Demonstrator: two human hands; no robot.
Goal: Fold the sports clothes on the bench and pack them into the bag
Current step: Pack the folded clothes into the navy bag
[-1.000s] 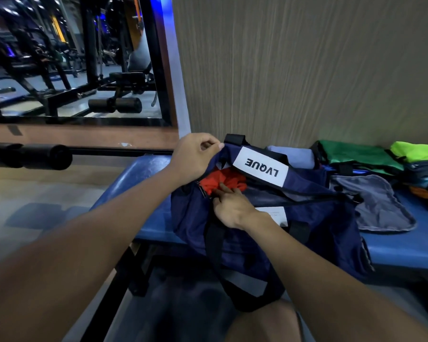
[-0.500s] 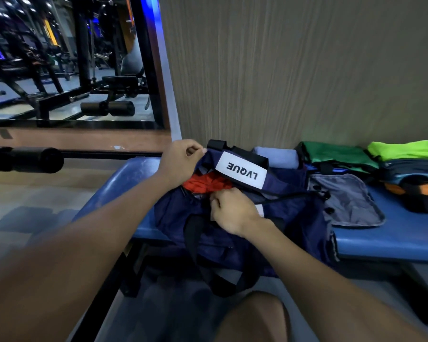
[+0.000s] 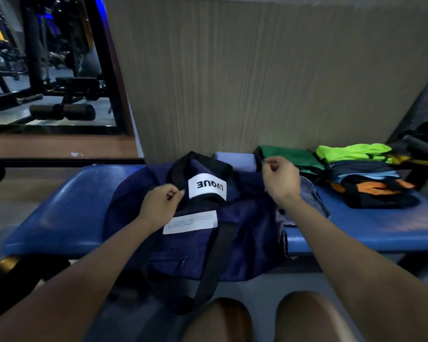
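Dim, blue-tinted, soft wide-angle blur

left grip (image 3: 161, 204) pinched, right grip (image 3: 281, 178) pinched

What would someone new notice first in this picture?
The navy bag sits mid-bench with its white label on top, between the left hand and right hand. To its right, bright green clothes are stacked on the blue bench by the wall.
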